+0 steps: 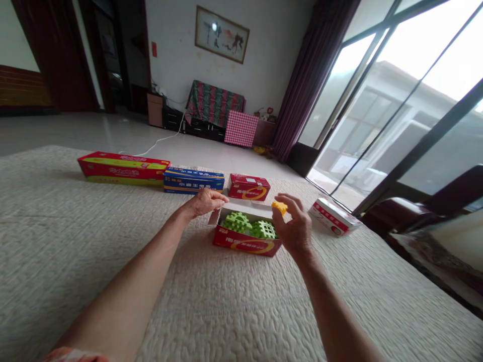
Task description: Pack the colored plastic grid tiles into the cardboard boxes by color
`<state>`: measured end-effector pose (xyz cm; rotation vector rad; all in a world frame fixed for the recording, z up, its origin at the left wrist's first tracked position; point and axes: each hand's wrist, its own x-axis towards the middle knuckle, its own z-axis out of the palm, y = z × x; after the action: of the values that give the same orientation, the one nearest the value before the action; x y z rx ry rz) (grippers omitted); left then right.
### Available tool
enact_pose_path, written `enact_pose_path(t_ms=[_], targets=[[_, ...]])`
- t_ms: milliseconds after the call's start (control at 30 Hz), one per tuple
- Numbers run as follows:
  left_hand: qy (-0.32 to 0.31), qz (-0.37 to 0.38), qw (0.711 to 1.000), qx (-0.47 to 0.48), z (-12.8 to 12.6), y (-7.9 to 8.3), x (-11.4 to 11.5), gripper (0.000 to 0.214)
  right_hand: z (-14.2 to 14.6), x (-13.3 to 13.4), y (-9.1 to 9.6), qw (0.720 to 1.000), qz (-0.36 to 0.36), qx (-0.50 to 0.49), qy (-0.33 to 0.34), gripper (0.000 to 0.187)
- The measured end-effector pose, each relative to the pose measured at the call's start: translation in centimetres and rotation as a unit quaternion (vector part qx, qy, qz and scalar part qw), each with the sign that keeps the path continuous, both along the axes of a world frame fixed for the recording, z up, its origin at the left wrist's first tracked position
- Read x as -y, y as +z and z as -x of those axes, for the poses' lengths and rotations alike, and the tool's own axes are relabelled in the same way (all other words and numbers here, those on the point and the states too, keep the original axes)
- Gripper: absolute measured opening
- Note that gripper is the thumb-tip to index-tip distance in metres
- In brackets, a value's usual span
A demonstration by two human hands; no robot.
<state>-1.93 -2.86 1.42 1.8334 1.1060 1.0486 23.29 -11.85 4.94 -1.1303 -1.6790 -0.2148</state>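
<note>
A red cardboard box (245,247) stands with its lid raised in front of me. Inside it lie green plastic building pieces: a rounded one (237,221) on the left and one with a window-like grid (264,230) on the right. My left hand (206,202) is closed at the box's back left corner, fingertips against the raised white lid (249,207). Between the thumb and fingers of my right hand (296,223) is a small yellow plastic building piece (279,207), held just above the box's right end.
Behind the open box stand a long red and green box (124,170), a blue box (193,182) and a smaller red box (249,188). A white and red box (334,217) lies to the right. Everything rests on a beige quilted cover (226,306).
</note>
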Motion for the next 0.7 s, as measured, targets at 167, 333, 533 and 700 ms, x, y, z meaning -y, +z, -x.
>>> enact_pose_path(t_ms=[167,333,533,700], targets=[[0.134,-0.05,0.989,-0.03,0.4,1.4,-0.1,0.029,-4.2,-0.1,-2.3,0.98,0.054,-0.128,-0.143,0.031],[0.238,-0.004,0.971,-0.035,0.6,0.6,0.8,0.024,-5.0,0.2,-4.7,0.95,0.18,-0.223,-0.124,0.044],[0.29,0.076,0.954,0.013,0.1,-1.1,3.2,0.032,-4.4,0.5,-5.0,0.939,0.202,-0.258,-0.104,0.045],[0.296,0.066,0.95,0.074,0.2,-0.5,4.0,0.039,-4.2,0.5,-4.7,0.948,0.17,-0.262,-0.067,0.04]])
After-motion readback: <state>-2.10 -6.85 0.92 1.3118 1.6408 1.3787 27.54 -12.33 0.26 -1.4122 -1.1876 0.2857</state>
